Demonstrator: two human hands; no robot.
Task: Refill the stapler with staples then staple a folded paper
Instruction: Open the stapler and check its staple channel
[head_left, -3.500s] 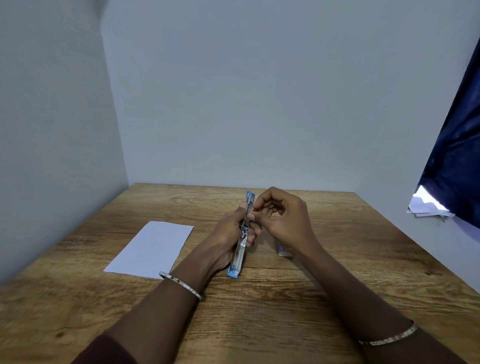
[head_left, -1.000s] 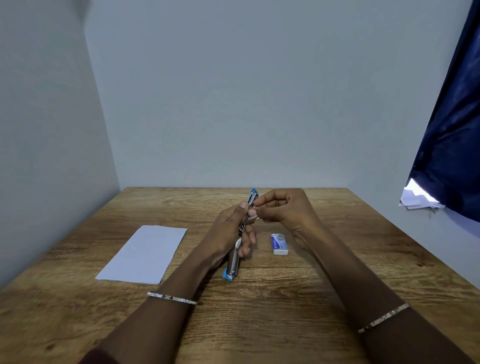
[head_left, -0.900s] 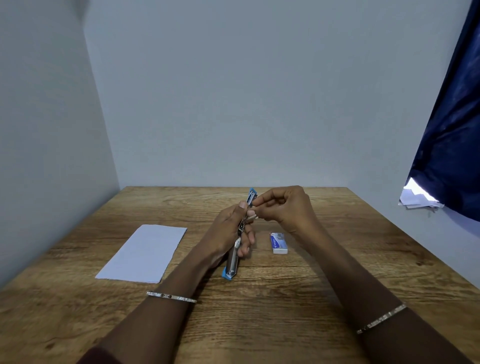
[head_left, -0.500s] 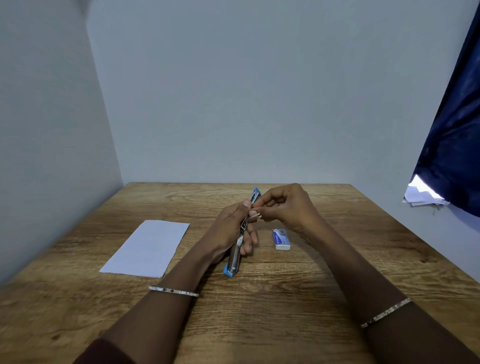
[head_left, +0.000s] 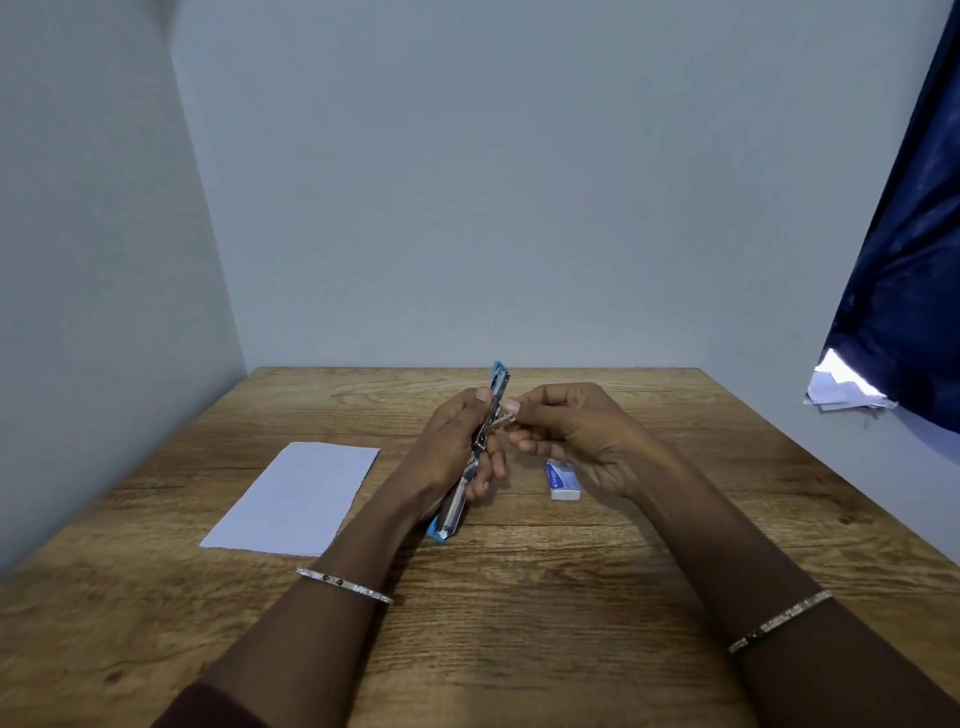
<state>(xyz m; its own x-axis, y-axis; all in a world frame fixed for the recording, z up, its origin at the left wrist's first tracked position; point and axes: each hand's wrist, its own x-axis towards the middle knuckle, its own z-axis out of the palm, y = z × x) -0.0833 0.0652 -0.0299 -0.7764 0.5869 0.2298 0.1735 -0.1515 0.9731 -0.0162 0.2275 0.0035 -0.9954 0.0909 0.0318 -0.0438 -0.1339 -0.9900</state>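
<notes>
My left hand grips a blue and silver stapler, swung fully open into one long strip, its near end resting on the table. My right hand pinches a short strip of staples between thumb and forefinger, one end touching the stapler's metal channel near its middle. A small white and blue staple box lies on the table just below my right palm. A white folded paper lies flat to the left of my left hand.
The wooden table is enclosed by a wall on the left and one at the back. A dark blue curtain hangs at the right, with crumpled white papers beneath it, off the table.
The stapler stays in my left hand. My right hand has drawn slightly right, so the staple box is uncovered and the staple strip shows against the channel.
</notes>
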